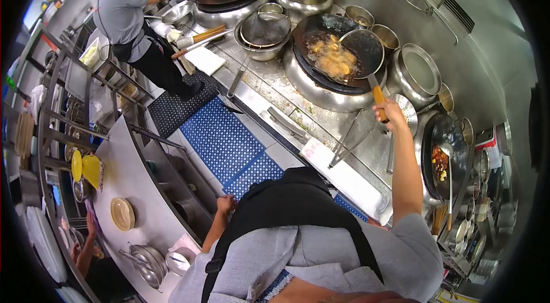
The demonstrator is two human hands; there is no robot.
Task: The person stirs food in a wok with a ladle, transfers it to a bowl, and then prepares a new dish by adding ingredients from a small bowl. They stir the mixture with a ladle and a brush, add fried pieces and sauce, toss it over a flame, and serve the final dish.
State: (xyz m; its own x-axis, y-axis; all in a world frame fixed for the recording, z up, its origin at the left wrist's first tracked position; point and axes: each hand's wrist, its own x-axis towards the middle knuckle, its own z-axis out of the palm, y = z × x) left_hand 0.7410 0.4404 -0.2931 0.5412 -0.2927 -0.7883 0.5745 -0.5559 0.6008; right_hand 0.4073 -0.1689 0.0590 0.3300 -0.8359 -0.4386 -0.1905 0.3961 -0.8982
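Observation:
My right hand [390, 114] is closed around the wooden handle of a round skimmer [363, 51]. The skimmer's dark head, ringed by a metal rim, is over the right side of a black wok [321, 23]. In that wok, golden pieces of food [333, 57] sit in bubbling oil. Down beside my black apron, my left hand [227, 204] has its fingers curled in, with nothing visible in them. To the right, a second wok [451, 145] holds red and brown food [440, 164], with a long-handled utensil resting in it.
A mesh strainer [265, 30] lies over a metal pot left of the frying wok. Tongs [350, 141] and a folded white cloth [342, 177] lie along the stove's front edge. A co-worker [123, 22] stands at the far left. Behind me, a counter holds a beige bowl [122, 213].

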